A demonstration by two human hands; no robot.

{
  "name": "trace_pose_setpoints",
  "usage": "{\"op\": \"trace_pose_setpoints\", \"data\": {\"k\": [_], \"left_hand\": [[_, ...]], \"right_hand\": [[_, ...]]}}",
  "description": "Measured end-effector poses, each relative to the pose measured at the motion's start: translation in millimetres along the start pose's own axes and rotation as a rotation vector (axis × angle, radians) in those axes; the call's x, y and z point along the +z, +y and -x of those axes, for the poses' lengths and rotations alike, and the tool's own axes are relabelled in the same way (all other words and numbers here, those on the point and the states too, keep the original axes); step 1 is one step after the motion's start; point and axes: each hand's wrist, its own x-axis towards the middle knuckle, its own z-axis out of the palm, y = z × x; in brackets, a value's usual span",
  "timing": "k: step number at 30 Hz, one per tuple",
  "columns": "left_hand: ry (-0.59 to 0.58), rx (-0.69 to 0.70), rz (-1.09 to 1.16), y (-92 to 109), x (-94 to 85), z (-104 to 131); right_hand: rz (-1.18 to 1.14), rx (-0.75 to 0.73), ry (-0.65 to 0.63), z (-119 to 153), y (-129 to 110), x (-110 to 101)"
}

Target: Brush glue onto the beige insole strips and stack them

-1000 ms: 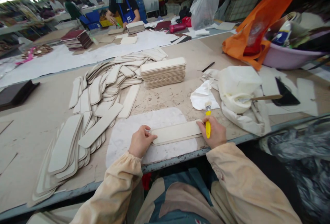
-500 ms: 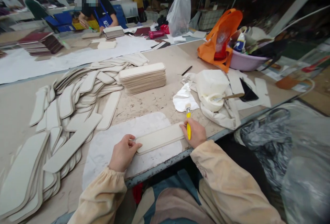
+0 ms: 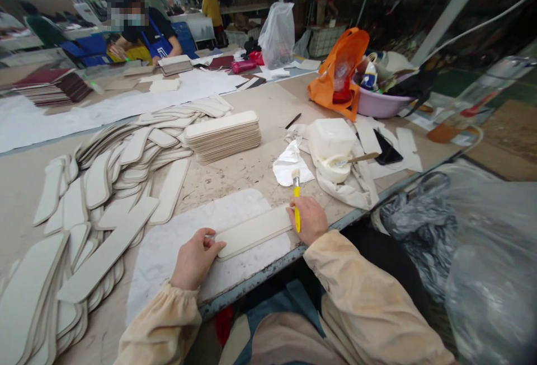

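Note:
Off-white strips with rounded ends, seemingly two layers, make up the long panel (image 3: 254, 232) in front of me, on a white sheet (image 3: 168, 253). My left hand (image 3: 197, 256) is closed, thumb and fingers pinching the panel's left end. Tucked in my right hand (image 3: 311, 219) is a paintbrush (image 3: 297, 208) with a yellow handle, bristles pointing away from me. The fingers of that hand also touch the panel's right end. Beyond the bristles lies a crumpled white sheet (image 3: 287, 163). A white tub (image 3: 335, 169) with a wooden stick (image 3: 363, 157) stands to its right.
A neat stack of strips (image 3: 224, 138) stands behind the sheet; loose strips (image 3: 100, 186) spread across the left. An orange bag (image 3: 339, 74) and a lilac basin (image 3: 380, 103) sit at the back right. Plastic bags (image 3: 495, 275) bulge beside the table edge. A co-worker (image 3: 146, 34) works across the table.
My view has turned slightly, so the table's things appear further left and a little lower. Both hands keep their places at the panel's ends, the brush still in my right.

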Motion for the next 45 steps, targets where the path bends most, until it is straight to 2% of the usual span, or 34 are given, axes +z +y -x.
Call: {"op": "trace_pose_setpoints", "data": {"k": [3, 7, 11, 16, 19, 21, 26, 29, 31, 34, 38, 41, 45], "left_hand": [[-0.002, 0.022, -0.03, -1, -1.1, -1], [0.036, 0.049, -0.105, -4, -0.3, -5], [0.063, 0.079, -0.158, -4, 1.3, -7], [0.048, 0.062, -0.203, -1, 1.1, -6], [0.092, 0.067, -0.174, 2, 0.2, -5], [0.132, 0.028, -0.06, 6, -0.2, -3], [0.173, -0.081, 0.485, 12, 2.9, 10], [0.199, -0.078, 0.627, 15, 5.2, 19], [0.206, -0.055, 0.712, 19, 3.2, 26], [0.206, 0.003, 0.791, 31, -8.1, 36], [0.154, 0.144, 0.877, 53, -32.3, 48], [0.121, 0.205, 0.972, 70, -48.4, 54], [0.163, 0.166, 1.181, 88, -61.1, 56]], "right_hand": [[-0.107, -0.15, -0.014, 6, -18, 3], [-0.219, -0.353, -0.152, 17, -48, 14], [-0.215, -0.279, -0.227, 20, -53, 11], [-0.169, -0.145, -0.234, 21, -27, -7], [-0.135, -0.086, -0.213, 23, -13, -10], [-0.136, -0.078, -0.201, 24, -8, -9], [-0.24, -0.093, -0.069, 28, 4, -3], [-0.306, -0.087, 0.033, 28, 10, -1], [-0.339, -0.115, 0.053, 25, 11, -3], [-0.401, -0.195, 0.04, 17, 8, -10], [-0.482, -0.258, -0.011, 7, 1, -19], [-0.547, -0.242, -0.056, 6, -4, -22], [-0.702, -0.136, -0.133, 12, -10, -28]]}}
